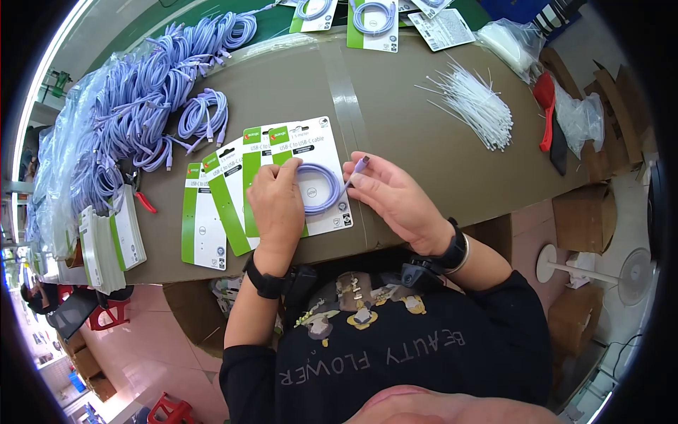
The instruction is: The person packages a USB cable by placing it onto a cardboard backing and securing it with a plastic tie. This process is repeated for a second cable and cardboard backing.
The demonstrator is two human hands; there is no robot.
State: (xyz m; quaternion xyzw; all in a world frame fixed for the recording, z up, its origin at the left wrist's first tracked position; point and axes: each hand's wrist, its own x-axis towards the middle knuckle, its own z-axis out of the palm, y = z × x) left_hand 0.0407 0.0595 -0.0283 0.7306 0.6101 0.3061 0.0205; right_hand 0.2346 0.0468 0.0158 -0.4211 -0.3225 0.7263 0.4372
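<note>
A coiled purple cable [333, 185] lies on the rightmost of several green and white cards [342, 218], which overlap in a row along the table. My left hand [277, 201] presses its closed fingers on the left side of the coil, over the card. Between the thumb and fingers of my right hand [395, 201] is the cable's plug end [361, 164], held just right of the card. White cable ties [477, 106] lie in a loose pile farther right.
Bundled purple cables [152, 92] heap at the left beside red-handled pliers [145, 202] and stacked cards [127, 237]. Finished-looking carded cables [373, 18] lie at the back. A red-handled tool [544, 99] and plastic bags [579, 116] are at the right edge.
</note>
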